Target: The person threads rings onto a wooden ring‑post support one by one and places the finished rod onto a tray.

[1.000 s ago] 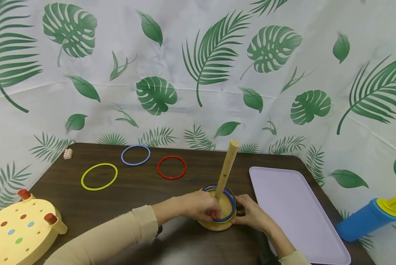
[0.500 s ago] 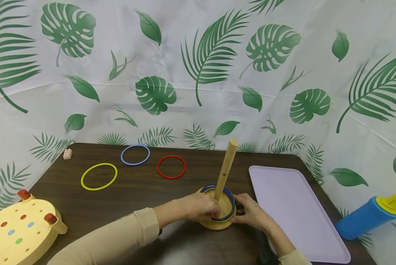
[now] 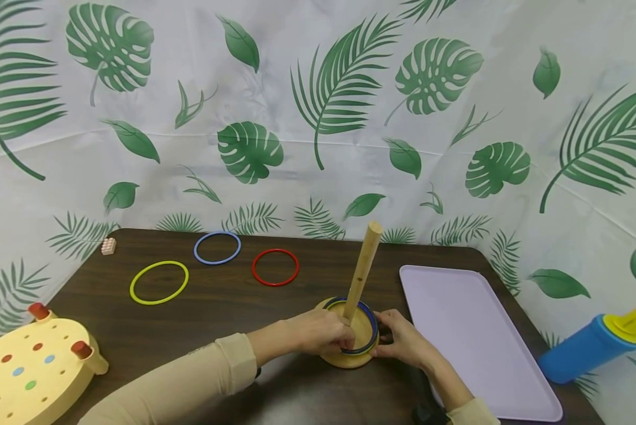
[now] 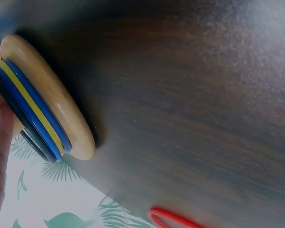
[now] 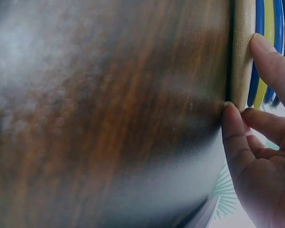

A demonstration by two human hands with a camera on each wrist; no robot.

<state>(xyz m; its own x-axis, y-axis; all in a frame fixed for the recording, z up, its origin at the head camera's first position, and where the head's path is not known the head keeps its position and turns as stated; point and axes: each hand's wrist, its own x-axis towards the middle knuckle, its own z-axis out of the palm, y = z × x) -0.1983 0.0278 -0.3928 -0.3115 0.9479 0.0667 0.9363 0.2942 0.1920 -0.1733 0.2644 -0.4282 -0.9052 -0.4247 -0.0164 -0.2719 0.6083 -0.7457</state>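
A round wooden base [image 3: 348, 360] with an upright wooden peg [image 3: 362, 265] stands on the dark table, the peg leaning slightly in the head view. Thin blue, yellow and dark rings [image 4: 33, 109] lie stacked around the peg on the base. My left hand [image 3: 323, 333] is at the near left of the stack, pinching the rings with its fingertips inside them; part of its grip is hidden. On the right side, my right hand [image 3: 408, 342] holds the base's rim, its thumb [image 5: 270, 52] beside the rings and its fingers at the edge.
Yellow [image 3: 159, 283], blue [image 3: 217, 248] and red [image 3: 276, 268] rings lie flat at the back left. A lilac tray [image 3: 477, 342] is on the right, near a blue and yellow pump [image 3: 589, 348]. A yellow pegged board [image 3: 36, 366] stands at left; a small pink block [image 3: 108, 246] sits behind.
The top dark ring has settled closer over the blue ring, so the stack looks more even. Both hands stay at nearly the same places.
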